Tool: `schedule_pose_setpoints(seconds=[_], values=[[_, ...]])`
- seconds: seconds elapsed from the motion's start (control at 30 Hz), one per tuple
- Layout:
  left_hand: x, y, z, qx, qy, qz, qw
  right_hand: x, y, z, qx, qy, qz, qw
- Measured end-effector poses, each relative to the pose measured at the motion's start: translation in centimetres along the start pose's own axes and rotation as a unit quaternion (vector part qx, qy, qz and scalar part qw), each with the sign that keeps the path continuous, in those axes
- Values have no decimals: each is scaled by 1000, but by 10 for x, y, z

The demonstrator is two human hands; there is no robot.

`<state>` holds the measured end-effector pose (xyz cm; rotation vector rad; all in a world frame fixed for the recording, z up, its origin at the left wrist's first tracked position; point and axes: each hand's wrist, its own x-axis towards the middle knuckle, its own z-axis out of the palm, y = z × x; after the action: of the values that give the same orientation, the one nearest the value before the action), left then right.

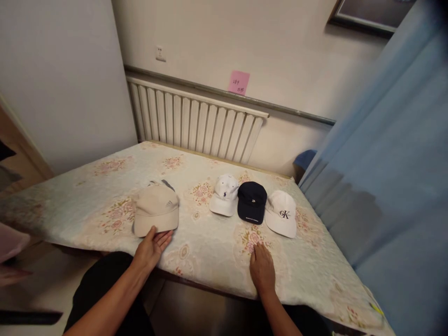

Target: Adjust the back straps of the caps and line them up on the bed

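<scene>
My left hand (pixel 153 246) has its thumb on top of the brim of a beige baseball cap (pixel 157 205) and its fingers underneath. Behind that cap a dark strap and a bit of pale material stick out; I cannot tell whether they belong to another cap. My right hand (pixel 262 268) rests palm down on the flowered cloth with its fingers stretched out, holding nothing. Just beyond it stand three caps in a row: a small white cap (pixel 224 196) with a dark rider logo, a black cap (pixel 252 200) and a white cap (pixel 282 212) lettered CK.
A flowered cloth (pixel 199 168) covers the broad surface under the caps. Along the wall runs a white radiator (pixel 196 121), with a pink note (pixel 239 82) above. A blue curtain (pixel 392 154) borders the right side. Part of another person's hand (pixel 14 275) shows at far left.
</scene>
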<state>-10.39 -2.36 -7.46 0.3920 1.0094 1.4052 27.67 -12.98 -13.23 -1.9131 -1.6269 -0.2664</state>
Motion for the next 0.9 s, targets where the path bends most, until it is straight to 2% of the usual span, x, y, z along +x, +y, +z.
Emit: schedule_pose_setpoints(seconds=[0.17,0.3,0.5,0.7,0.8,0.9], values=[[8,3,2,-34,25,-19,999,0,1,0,-38,-5,-8,999],[13,9,5,-58,24,-22,998,0,1,1,-58,-7,-11,998],[12,30,19,-81,8,11,997,0,2,3,-71,-2,-15,997],[-9,45,38,-62,-50,57,995,0,3,2,-71,3,-23,997],[-25,40,49,-45,-84,54,994,-1,3,1,-71,5,-27,997],[-44,24,58,-31,-117,35,992,-1,2,1,-72,7,-29,997]])
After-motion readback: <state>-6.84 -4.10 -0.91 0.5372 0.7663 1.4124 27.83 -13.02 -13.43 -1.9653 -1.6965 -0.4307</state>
